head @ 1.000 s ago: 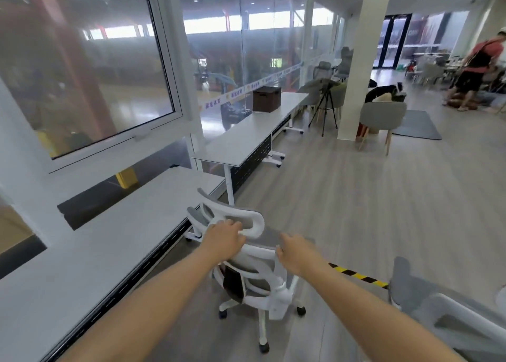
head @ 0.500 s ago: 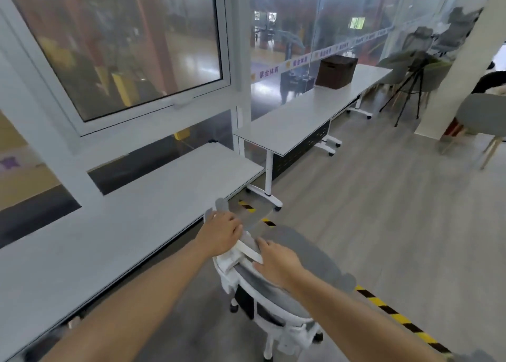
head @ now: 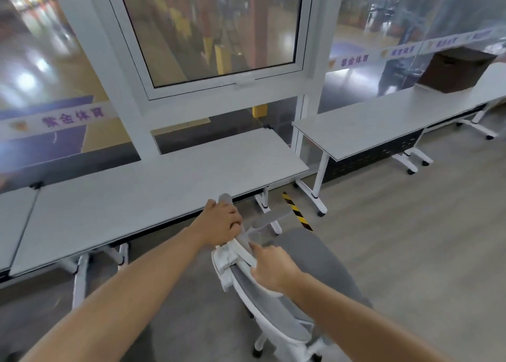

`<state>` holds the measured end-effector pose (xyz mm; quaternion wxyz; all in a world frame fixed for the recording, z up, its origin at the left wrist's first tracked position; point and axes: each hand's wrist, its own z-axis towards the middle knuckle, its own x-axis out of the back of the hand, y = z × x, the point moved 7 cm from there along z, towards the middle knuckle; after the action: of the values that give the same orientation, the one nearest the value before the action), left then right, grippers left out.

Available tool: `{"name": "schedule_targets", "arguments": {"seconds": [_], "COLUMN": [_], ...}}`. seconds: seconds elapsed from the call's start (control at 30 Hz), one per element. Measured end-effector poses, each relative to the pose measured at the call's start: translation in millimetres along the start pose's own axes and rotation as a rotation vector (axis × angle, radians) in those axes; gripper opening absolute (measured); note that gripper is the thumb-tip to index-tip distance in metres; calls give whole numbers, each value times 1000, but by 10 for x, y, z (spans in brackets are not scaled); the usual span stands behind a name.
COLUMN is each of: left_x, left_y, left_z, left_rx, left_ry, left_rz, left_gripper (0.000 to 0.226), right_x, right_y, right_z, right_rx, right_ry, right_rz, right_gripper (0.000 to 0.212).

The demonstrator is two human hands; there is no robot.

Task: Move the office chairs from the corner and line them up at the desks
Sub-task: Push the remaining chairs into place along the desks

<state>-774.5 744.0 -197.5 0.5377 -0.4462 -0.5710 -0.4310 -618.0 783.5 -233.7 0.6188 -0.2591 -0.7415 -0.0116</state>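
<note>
- The chair (head: 273, 285) stands on the floor just near of the white bench (head: 153, 191), its seat swung out to the right.
- Both hands are clamped on the top of its back: the left hand (head: 221, 224) round the grey headrest, the right hand (head: 273, 268) on the white frame just below it.
- The backrest's long axis runs from near-right to far-left, slanted to the bench edge.
- The left hand is nearer the bench; I'd say the chair needs turning to face it.

left hand (head: 223, 224) + right hand (head: 269, 268): grip chair (head: 276, 307) headrest | chair beside desk (head: 153, 194)
</note>
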Motion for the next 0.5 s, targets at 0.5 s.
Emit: {"name": "schedule_targets", "arguments": {"seconds": [0.5], "left_x": [-144], "left_y": [438], "left_z": [-139], "left_rx": [19], "left_ry": [93], "left_rz": [-77], "left_gripper": [31], "right_x": [298], "right_y": [479], "right_z": [-633], "right_rx": [-209], "right_ry": [182], "right_rz": [17], "right_gripper": [60]}}
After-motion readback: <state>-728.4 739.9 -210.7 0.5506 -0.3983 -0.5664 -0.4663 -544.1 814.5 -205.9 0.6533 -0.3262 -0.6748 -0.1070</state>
